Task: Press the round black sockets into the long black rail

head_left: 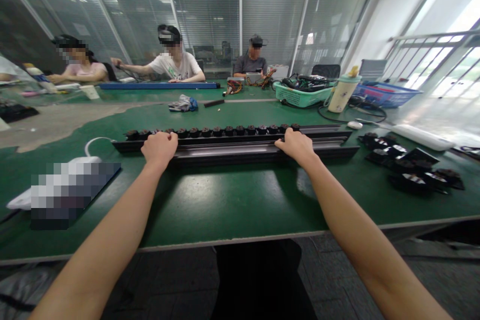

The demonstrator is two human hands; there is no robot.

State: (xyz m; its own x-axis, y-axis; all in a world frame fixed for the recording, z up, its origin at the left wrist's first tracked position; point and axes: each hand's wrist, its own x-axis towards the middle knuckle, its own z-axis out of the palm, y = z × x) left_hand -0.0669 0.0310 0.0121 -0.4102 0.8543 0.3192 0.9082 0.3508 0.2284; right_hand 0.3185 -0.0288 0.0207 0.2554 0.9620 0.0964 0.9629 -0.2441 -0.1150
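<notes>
A long black rail with a shiny inner channel lies crosswise on the green table. Behind it runs a row of several small black round parts along another dark rail. My left hand is closed on the rails toward their left end, fingertips curled over the back edge. Toward the right end, my right hand grips the rails in the same way, its thumb and fingers close together. The undersides of both hands' fingers are hidden.
Several black parts lie at the right, near a white bar. At the left are a white power strip and a dark flat device. Further back stand a green basket, a cup and a blue basket. Three people sit opposite.
</notes>
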